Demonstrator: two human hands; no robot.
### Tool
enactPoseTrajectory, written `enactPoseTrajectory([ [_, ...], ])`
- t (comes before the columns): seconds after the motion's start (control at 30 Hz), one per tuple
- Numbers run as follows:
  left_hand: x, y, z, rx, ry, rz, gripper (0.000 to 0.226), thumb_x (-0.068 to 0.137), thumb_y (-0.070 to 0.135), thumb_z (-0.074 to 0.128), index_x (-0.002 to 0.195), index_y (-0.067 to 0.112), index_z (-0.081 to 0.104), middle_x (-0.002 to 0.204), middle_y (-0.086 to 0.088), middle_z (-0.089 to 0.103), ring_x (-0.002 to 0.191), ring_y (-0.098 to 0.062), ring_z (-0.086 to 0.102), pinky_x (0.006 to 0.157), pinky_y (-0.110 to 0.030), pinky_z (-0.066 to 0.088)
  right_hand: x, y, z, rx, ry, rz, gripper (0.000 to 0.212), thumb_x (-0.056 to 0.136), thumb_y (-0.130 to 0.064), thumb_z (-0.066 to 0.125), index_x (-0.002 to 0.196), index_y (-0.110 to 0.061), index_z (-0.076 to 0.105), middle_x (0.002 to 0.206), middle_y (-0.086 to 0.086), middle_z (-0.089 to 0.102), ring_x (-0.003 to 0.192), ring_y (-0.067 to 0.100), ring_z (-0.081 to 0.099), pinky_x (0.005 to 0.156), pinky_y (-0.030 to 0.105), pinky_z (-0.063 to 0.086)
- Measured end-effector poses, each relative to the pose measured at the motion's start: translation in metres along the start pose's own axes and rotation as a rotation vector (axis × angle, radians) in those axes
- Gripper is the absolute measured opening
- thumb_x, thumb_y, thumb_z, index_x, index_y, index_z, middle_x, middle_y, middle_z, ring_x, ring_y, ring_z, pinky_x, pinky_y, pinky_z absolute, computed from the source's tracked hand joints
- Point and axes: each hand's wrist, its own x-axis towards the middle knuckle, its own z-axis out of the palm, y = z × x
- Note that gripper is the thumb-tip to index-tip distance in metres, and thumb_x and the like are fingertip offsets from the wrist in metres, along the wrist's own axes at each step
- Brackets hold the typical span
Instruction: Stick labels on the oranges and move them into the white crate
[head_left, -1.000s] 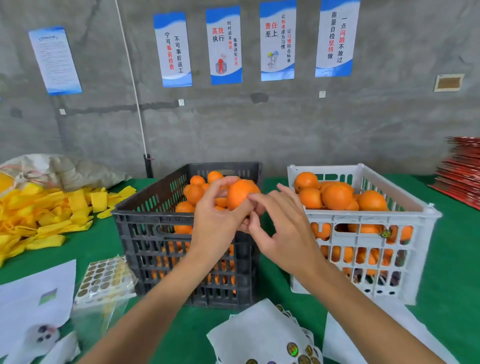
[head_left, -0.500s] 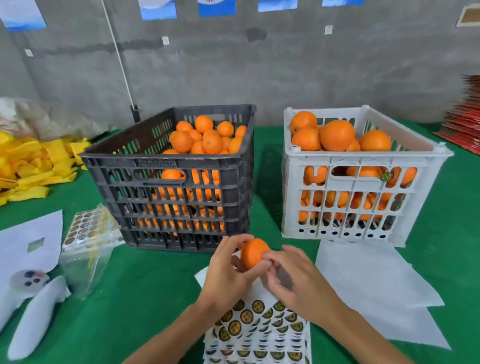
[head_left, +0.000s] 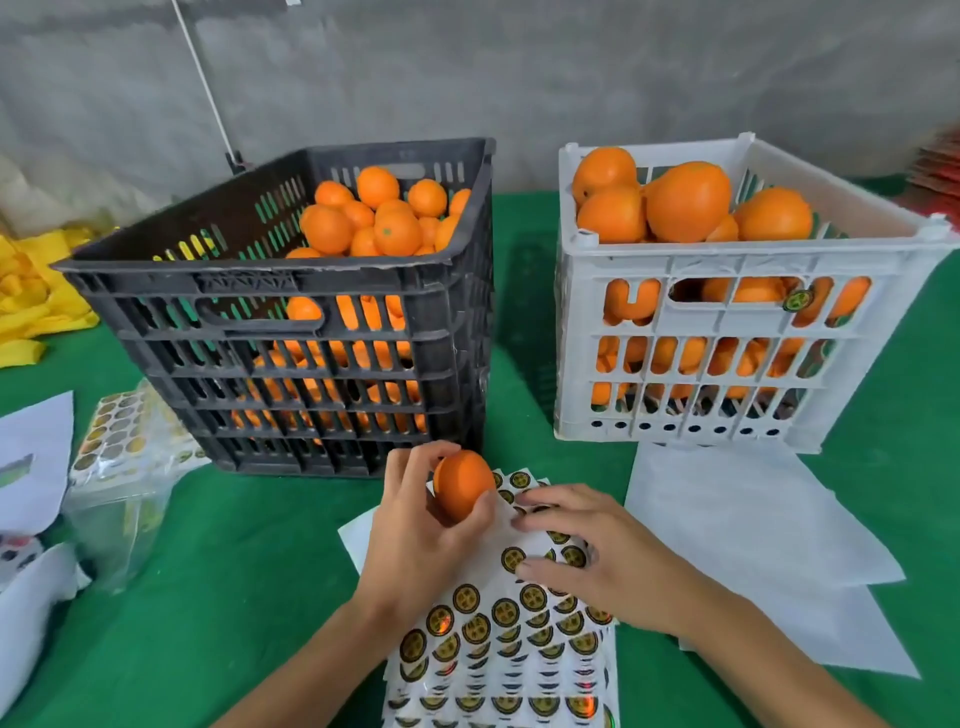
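Observation:
My left hand (head_left: 415, 540) grips one orange (head_left: 461, 484) just above the near end of the label sheet (head_left: 498, 639), a white sheet covered with round gold-and-black stickers. My right hand (head_left: 587, 558) lies on the same sheet with its fingers spread, the fingertips touching stickers beside the orange. Behind them stands the black crate (head_left: 291, 312), heaped with oranges. To its right is the white crate (head_left: 727, 270), also piled high with oranges.
Blank white backing sheets (head_left: 743, 525) lie in front of the white crate. At the left are a plastic bag of sticker sheets (head_left: 119, 467), white papers (head_left: 31, 467) and a pile of yellow pieces (head_left: 31, 296). Green cloth (head_left: 234, 597) covers the table.
Both hands came down from crate height to the label sheet with the orange. My right hand left the orange and now lies on the stickers. The view tilted downward.

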Motion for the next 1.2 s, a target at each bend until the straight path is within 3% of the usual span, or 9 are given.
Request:
enactPoseTrajectory([
  [0.2,0.000,0.002,0.000,-0.006,-0.009,-0.031,0.047,0.086,0.059,0.076,0.123,0.055,0.048,0.123,0.031,0.042,0.104,0.005,0.058,0.075,-0.013,0.055,0.008,-0.004,0.001,0.141,-0.008,0.012,0.026,0.092,-0.054,0.068,0.117,-0.048,0.070,0.147,-0.033,0.042,0.143,-0.006,0.029,0.121,0.045,0.029],
  [0.27,-0.001,0.004,-0.001,-0.011,-0.019,-0.040,0.048,0.085,0.064,0.073,0.124,0.056,0.047,0.124,0.032,0.041,0.104,0.008,0.058,0.075,-0.015,0.056,0.010,-0.007,0.005,0.106,0.025,-0.032,0.022,0.094,-0.049,0.067,0.116,-0.044,0.072,0.146,-0.032,0.044,0.141,-0.005,0.031,0.120,0.042,0.028],
  [0.43,0.000,0.004,-0.002,-0.018,-0.027,-0.044,0.047,0.084,0.066,0.072,0.123,0.057,0.047,0.124,0.034,0.039,0.103,0.010,0.058,0.075,-0.015,0.058,0.008,-0.015,0.011,0.042,0.150,-0.156,0.021,0.096,-0.033,0.070,0.115,-0.033,0.077,0.134,-0.028,0.056,0.129,-0.009,0.044,0.111,0.017,0.026],
  [0.57,-0.002,0.003,-0.001,-0.015,-0.042,-0.055,0.048,0.085,0.066,0.072,0.125,0.056,0.046,0.126,0.033,0.040,0.105,0.009,0.058,0.077,-0.018,0.059,0.003,-0.020,0.008,-0.099,0.234,-0.291,0.019,0.096,-0.035,0.067,0.108,-0.029,0.081,0.122,-0.018,0.067,0.115,0.001,0.055,0.101,0.024,0.039],
  [0.67,-0.001,0.003,-0.004,0.015,-0.055,-0.010,0.051,0.084,0.072,0.068,0.128,0.055,0.046,0.128,0.030,0.040,0.103,0.004,0.061,0.079,-0.021,0.061,0.001,-0.022,0.006,0.120,0.228,-0.199,0.014,0.096,-0.038,0.068,0.105,-0.037,0.079,0.128,-0.025,0.063,0.124,0.007,0.055,0.101,0.031,0.042],
  [0.77,0.002,0.004,-0.006,0.106,-0.102,0.077,0.053,0.084,0.068,0.070,0.129,0.051,0.047,0.130,0.023,0.039,0.101,-0.003,0.063,0.079,-0.021,0.060,0.003,-0.027,-0.001,0.413,0.335,-0.070,0.012,0.094,-0.040,0.071,0.103,-0.042,0.079,0.133,-0.020,0.063,0.131,0.010,0.053,0.106,0.031,0.040],
  [0.87,0.001,0.010,-0.004,0.213,-0.140,0.194,0.058,0.083,0.061,0.074,0.132,0.046,0.047,0.132,0.019,0.038,0.096,-0.014,0.066,0.073,-0.025,0.062,0.007,-0.032,-0.001,0.498,0.391,-0.017,0.014,0.092,-0.039,0.072,0.103,-0.041,0.080,0.137,-0.022,0.060,0.131,0.004,0.053,0.108,0.030,0.041],
  [1.0,-0.002,0.017,0.002,0.214,-0.153,0.247,0.055,0.082,0.057,0.074,0.130,0.044,0.050,0.128,0.019,0.041,0.081,-0.010,0.068,0.062,-0.027,0.061,0.006,-0.037,0.009,0.355,0.466,0.019,0.021,0.093,-0.027,0.073,0.106,-0.043,0.078,0.142,-0.025,0.053,0.134,0.005,0.048,0.109,0.025,0.040],
  [1.2,-0.002,0.013,0.004,0.212,-0.142,0.257,0.051,0.082,0.056,0.074,0.126,0.048,0.049,0.126,0.022,0.039,0.072,-0.004,0.064,0.058,-0.016,0.055,0.006,-0.039,0.017,-0.086,0.555,-0.018,0.027,0.097,-0.037,0.068,0.123,-0.042,0.071,0.155,-0.031,0.035,0.144,-0.003,0.031,0.114,0.010,0.018],
])
